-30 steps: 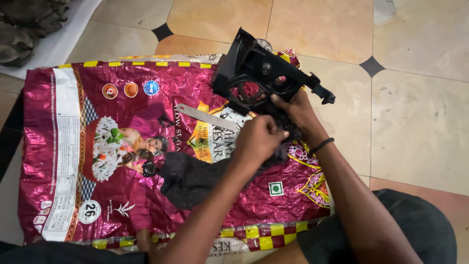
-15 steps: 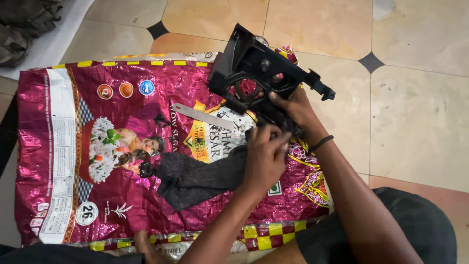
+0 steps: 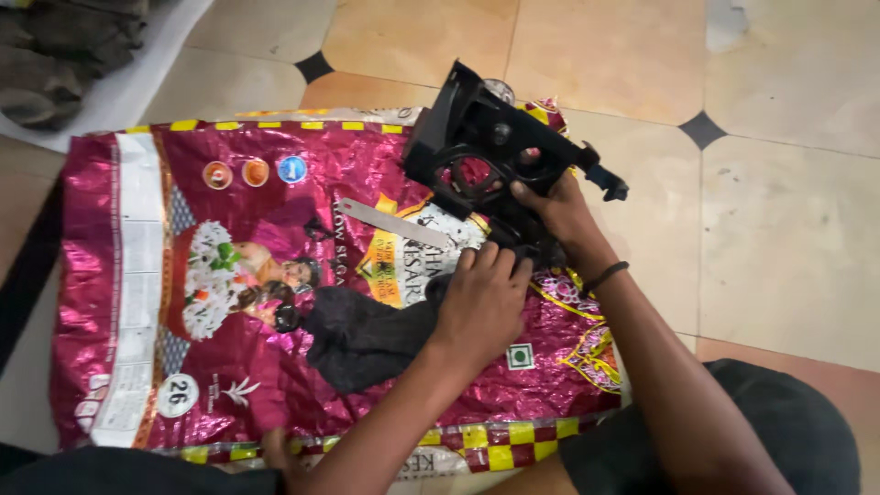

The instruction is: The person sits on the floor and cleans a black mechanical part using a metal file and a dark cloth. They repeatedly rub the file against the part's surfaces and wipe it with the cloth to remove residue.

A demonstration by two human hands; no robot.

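While I sit on the tiled floor, my right hand is closed around the lower edge of a black plastic frame, fingers hooked over its rim so that it stands tilted up off the shiny magenta sack spread out below me. That frame sits at the sack's far right corner, partly over the sack and partly over the floor, with a round opening in its middle and a small arm sticking out to its right. My left hand rests knuckles up just below the frame, fingers curled together at the frame's bottom edge; I cannot tell whether they pinch anything there. A black band circles my right wrist. Just left of the frame a flat grey metal strip lies on the sack, slanting down towards my left hand. Below that strip, and touching the heel of my left hand, lies a crumpled dark cloth. Well away from the frame, at the far left, a heap of dark fabric sits on a white sheet.
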